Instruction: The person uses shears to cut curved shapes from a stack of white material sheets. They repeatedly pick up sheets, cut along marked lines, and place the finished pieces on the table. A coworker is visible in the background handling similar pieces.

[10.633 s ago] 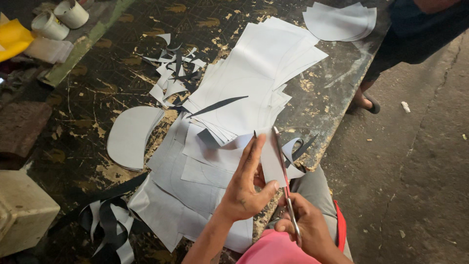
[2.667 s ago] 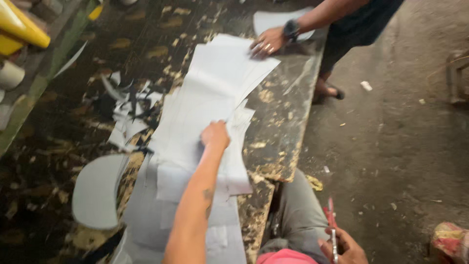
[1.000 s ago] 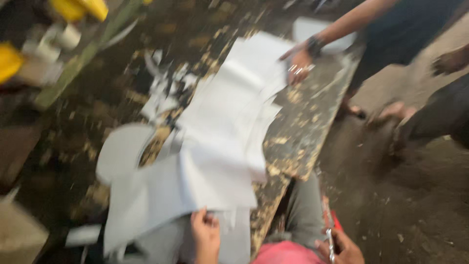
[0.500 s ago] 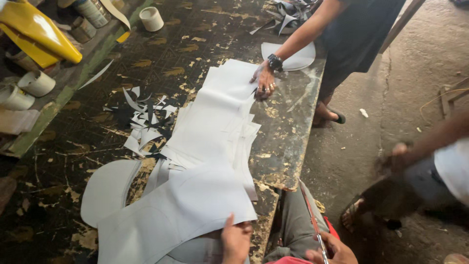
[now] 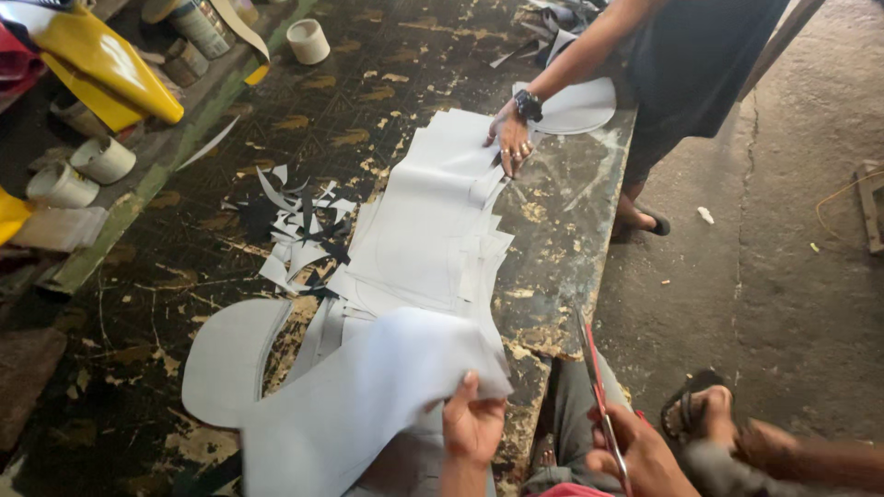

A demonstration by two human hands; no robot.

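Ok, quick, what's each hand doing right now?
Left hand: closed on the large white paper sheet.
Right hand: closed on the red-handled scissors, blades up.

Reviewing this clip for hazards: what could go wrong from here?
1. The right hand holds red-handled scissors with the blades up, beside the person's own leg and another person's sandalled foot; a slip could nick someone.
2. The left hand lifts a large white sheet by one edge; it may sag and drag the paper stack off the table edge.
3. A co-worker's hand rests on that stack, so pulling could shift it.
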